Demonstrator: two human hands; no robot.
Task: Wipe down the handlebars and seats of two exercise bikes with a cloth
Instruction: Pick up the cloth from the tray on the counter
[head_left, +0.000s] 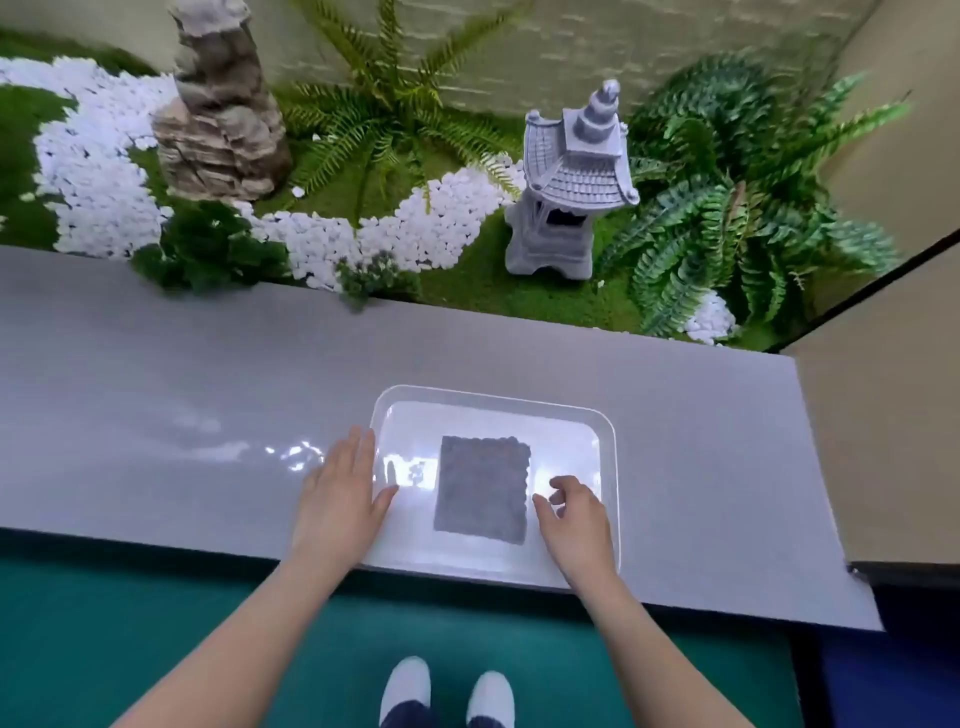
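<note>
On the ledge (156, 374), tray (609, 431), folded cloth (480, 488), hands (343, 493) beside.

Lighting, as I see it: bright, even, diffuse, shadows faint. Glare: white patches on the glossy grey ledge (156, 374) and inside the clear tray (608, 421), washing out its base. Image: soft overall, wide-angle bending at edges, ferns (727, 218) smeared.

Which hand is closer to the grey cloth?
The right hand. Its curled fingers are inside the clear tray, right beside the grey cloth. The left hand lies flat at the tray's left edge, farther away.
</note>
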